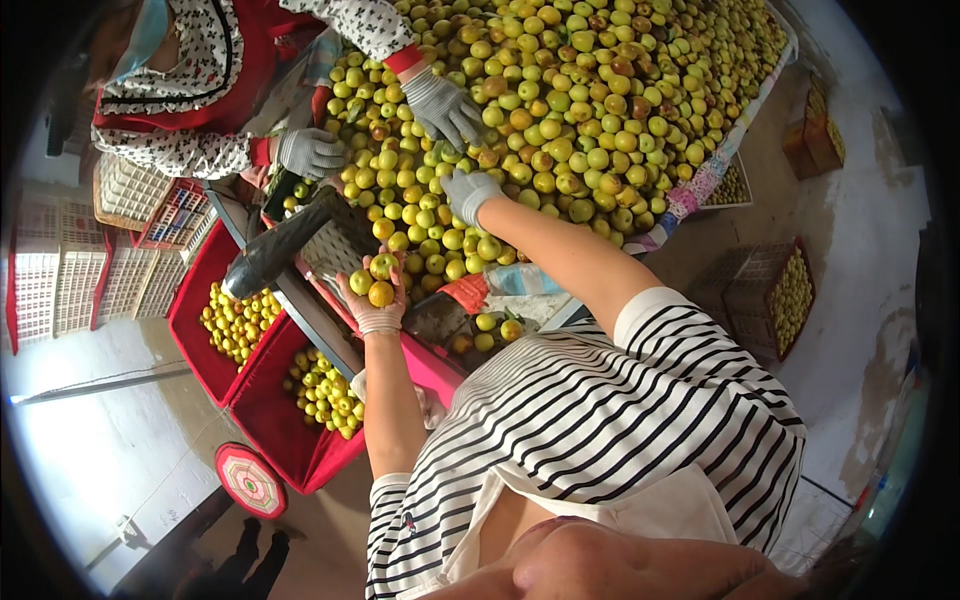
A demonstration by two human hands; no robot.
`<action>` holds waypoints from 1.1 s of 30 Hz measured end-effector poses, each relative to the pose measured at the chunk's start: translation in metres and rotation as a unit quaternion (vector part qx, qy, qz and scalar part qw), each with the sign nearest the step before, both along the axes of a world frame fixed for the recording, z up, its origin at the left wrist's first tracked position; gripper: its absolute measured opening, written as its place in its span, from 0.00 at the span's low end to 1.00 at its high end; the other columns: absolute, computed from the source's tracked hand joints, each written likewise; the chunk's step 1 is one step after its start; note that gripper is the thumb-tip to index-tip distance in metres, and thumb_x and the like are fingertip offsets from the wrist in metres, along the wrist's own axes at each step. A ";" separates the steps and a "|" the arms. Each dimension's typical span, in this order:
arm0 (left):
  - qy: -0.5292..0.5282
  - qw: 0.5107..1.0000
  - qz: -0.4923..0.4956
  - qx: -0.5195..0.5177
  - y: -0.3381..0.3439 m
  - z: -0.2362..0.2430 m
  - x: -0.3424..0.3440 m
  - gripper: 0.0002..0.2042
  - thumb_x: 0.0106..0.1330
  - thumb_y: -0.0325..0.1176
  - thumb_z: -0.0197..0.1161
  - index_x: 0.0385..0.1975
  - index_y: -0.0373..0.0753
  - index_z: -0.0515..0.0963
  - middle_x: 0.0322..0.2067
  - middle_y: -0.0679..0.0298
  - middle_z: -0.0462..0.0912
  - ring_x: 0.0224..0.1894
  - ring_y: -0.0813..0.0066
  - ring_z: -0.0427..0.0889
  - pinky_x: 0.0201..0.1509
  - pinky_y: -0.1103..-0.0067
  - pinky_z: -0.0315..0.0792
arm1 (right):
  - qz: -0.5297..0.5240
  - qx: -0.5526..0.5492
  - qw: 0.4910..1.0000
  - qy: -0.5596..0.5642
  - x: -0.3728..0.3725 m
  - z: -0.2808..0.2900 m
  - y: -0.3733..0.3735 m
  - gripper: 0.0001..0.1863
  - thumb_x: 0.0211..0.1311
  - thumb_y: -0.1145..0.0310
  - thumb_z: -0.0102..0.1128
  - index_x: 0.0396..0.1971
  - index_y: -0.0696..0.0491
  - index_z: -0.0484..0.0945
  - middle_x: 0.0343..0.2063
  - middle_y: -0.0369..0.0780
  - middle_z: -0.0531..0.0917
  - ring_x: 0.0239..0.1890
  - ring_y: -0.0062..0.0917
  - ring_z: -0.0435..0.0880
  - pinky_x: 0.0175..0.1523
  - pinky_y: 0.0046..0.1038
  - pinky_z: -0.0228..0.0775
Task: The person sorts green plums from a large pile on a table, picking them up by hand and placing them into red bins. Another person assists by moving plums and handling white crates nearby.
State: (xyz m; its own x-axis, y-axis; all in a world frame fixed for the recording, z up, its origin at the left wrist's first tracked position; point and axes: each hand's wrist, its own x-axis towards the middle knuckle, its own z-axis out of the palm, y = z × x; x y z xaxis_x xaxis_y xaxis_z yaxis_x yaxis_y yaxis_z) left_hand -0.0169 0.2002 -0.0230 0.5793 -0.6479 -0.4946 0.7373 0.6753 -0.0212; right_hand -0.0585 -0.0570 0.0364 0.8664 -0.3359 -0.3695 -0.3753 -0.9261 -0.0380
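A large heap of round yellow-green fruits [560,130], some with brown patches, covers the table before me. They look like jujubes, but I cannot be sure. My left hand [382,312] is palm up beside the near left edge of the heap, fingers curled around a few of these fruits [381,293]. My right hand [471,196], in a pale glove, reaches onto the heap with its fingers bent down among the fruits; whatever they grip is hidden. Close by, a co-worker's gloved hand [441,106] touches the heap, and their other gloved hand [311,153] rests farther left.
Two red cloth-lined bins [235,382] with fruit stand below on my left, past a dark padded bar [275,245]. Plastic crates [85,275] are stacked at far left. Fruit crates [770,300] stand on the floor at right. A round red-and-white stool [250,480] is lower left.
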 end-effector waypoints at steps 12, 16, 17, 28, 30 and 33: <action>-0.006 1.000 0.002 0.025 0.003 -0.005 0.001 0.28 0.56 0.61 0.64 0.37 0.38 0.76 0.54 0.52 0.77 0.60 0.43 0.71 0.44 0.61 0.82 | -0.248 0.052 0.861 -0.442 -0.223 0.038 -0.123 0.15 0.50 0.76 0.56 0.41 0.56 0.76 0.41 0.47 0.80 0.43 0.40 0.81 0.54 0.35 0.73; -0.027 0.997 0.000 0.067 -0.002 0.002 -0.003 0.28 0.57 0.63 0.62 0.38 0.40 0.74 0.53 0.53 0.78 0.55 0.45 0.76 0.37 0.65 0.83 | -0.261 0.025 0.920 -0.290 -0.216 0.030 -0.095 0.23 0.54 0.70 0.60 0.53 0.45 0.71 0.50 0.50 0.72 0.48 0.48 0.78 0.55 0.43 0.71; -0.020 0.998 -0.002 0.058 -0.003 0.002 -0.001 0.28 0.57 0.63 0.62 0.38 0.40 0.74 0.53 0.53 0.78 0.55 0.45 0.76 0.37 0.65 0.83 | -0.225 0.011 0.927 -0.299 -0.210 0.020 -0.089 0.23 0.55 0.67 0.63 0.53 0.44 0.70 0.53 0.50 0.68 0.47 0.50 0.78 0.54 0.45 0.71; -0.030 0.998 -0.005 0.054 -0.002 0.001 -0.001 0.29 0.57 0.64 0.61 0.36 0.39 0.76 0.50 0.55 0.80 0.54 0.49 0.77 0.39 0.65 0.83 | -0.224 0.244 0.804 -0.494 -0.178 0.011 -0.062 0.20 0.52 0.59 0.69 0.41 0.53 0.76 0.38 0.43 0.79 0.39 0.33 0.81 0.44 0.32 0.75; -0.032 0.998 -0.003 0.053 0.000 -0.002 0.000 0.29 0.58 0.64 0.60 0.36 0.39 0.76 0.49 0.55 0.80 0.54 0.49 0.77 0.39 0.66 0.83 | -0.265 0.306 0.776 -0.485 -0.182 0.015 -0.063 0.21 0.51 0.57 0.69 0.39 0.54 0.76 0.35 0.42 0.81 0.37 0.30 0.81 0.44 0.30 0.75; -0.036 0.998 0.001 0.057 -0.001 -0.001 -0.002 0.29 0.59 0.64 0.59 0.35 0.38 0.75 0.48 0.54 0.81 0.54 0.47 0.77 0.38 0.65 0.83 | -0.253 0.262 0.798 -0.480 -0.188 0.031 -0.060 0.21 0.51 0.55 0.70 0.37 0.54 0.75 0.34 0.40 0.81 0.36 0.29 0.82 0.44 0.30 0.75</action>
State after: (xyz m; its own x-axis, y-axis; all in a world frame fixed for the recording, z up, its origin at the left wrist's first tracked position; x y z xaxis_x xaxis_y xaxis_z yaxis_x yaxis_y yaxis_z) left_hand -0.0187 0.1996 -0.0236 0.6171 -0.5890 -0.5218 0.7332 0.6711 0.1097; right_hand -0.2465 -0.1172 0.0678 0.6374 -0.7494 0.1793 -0.2608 -0.4288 -0.8649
